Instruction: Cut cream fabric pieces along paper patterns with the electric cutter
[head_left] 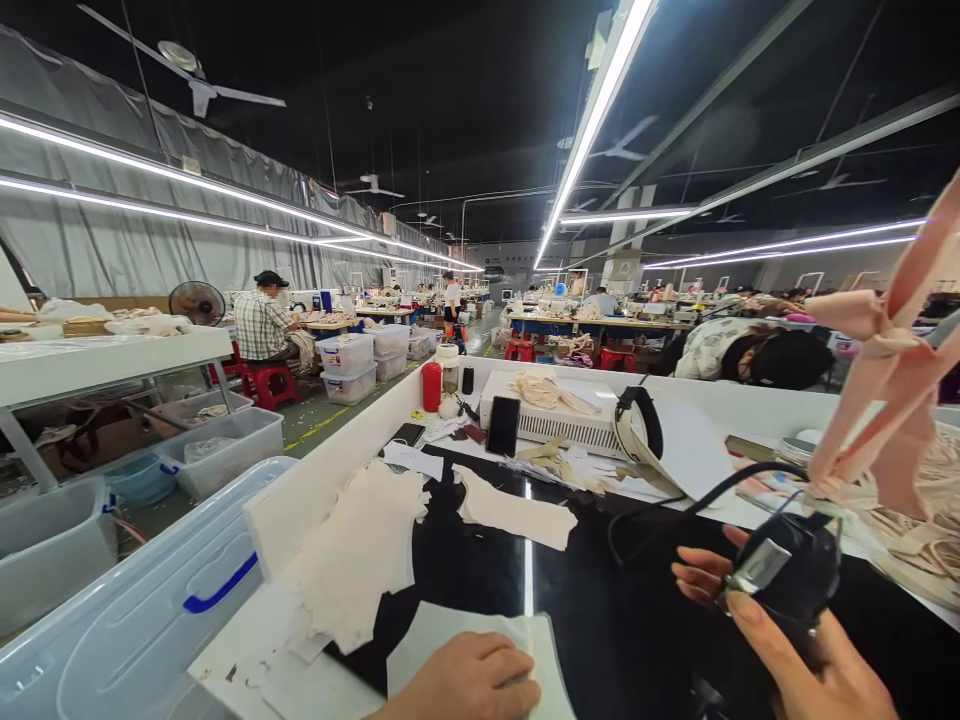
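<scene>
My left hand [472, 675] lies on the pale, smooth-edged flat piece [427, 640] at the near edge of the glossy black surface [607, 590], probably to keep it from sliding. Its fingers are bent and close together, but their undersides are out of my sight, so I can't tell whether they pinch anything. In my right hand [832, 655] I have the black rounded device with a silver metal plate [802, 570], over the right part of the surface; the fingers are partly curled and closed on it, thumb at the near side, which seems meant to steady its bulk. A thick black cable [701, 505] arches beside it. The 2 cream cut pieces, a broad ragged-edged layer [367, 550] over the left edge and a narrower strip [517, 510] towards the far edge, lie apart from the device, perhaps to leave room. The black phone [503, 425] leans by the white slotted box [555, 415] near the far edge, likely for easy viewing. Pale pink fabric straps [885, 350] hang at my right and cover part of what lies behind. My wrists and the pale piece's near end are cut off by the view; the device's underside is hidden, and I can't make out the small dark object [706, 695] below it.
</scene>
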